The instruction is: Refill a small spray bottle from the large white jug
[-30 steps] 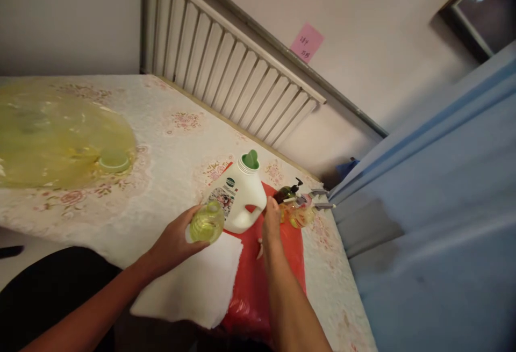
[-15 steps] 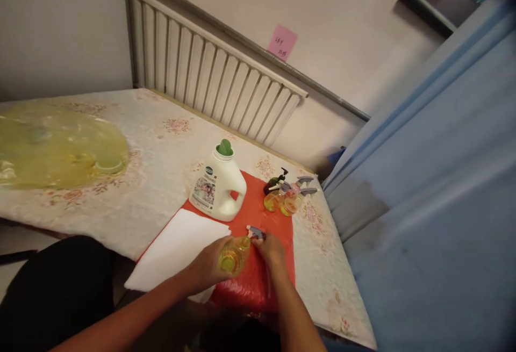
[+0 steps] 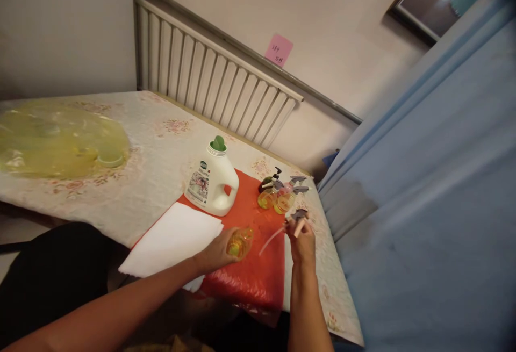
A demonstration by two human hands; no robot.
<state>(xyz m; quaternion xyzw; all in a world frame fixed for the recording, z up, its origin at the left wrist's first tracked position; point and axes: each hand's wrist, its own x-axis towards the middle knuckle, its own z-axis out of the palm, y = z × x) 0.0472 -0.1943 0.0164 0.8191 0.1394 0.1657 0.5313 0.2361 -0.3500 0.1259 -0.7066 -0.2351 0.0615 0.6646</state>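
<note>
My left hand [image 3: 221, 249] is wrapped round a clear bottle [image 3: 241, 243] with yellow liquid, tilted above a red plastic sheet [image 3: 250, 277]. To its right my right hand [image 3: 301, 239] grips a grey and white spray head [image 3: 298, 215], whose thin dip tube [image 3: 271, 239] slants down to the left, apart from the bottle. Beyond my hands a large white detergent jug [image 3: 215, 182] stands on the sheet, its neck holding a green spout [image 3: 218, 143]. Several small bottles [image 3: 284, 201] with spray or pump tops stand grouped near the sheet's far right corner.
White paper [image 3: 173, 239] lies on the sheet's left side. A yellow plastic bag [image 3: 60, 139] rests on the flowered cloth [image 3: 157, 153] at left, a pale green cap beside its edge. A radiator [image 3: 209, 67] lines the wall; a blue curtain [image 3: 411, 180] hangs at right.
My right hand has moved right and up with the spray head, drawing it away from the bottle, and the dip tube now shows. My left hand still holds the bottle.
</note>
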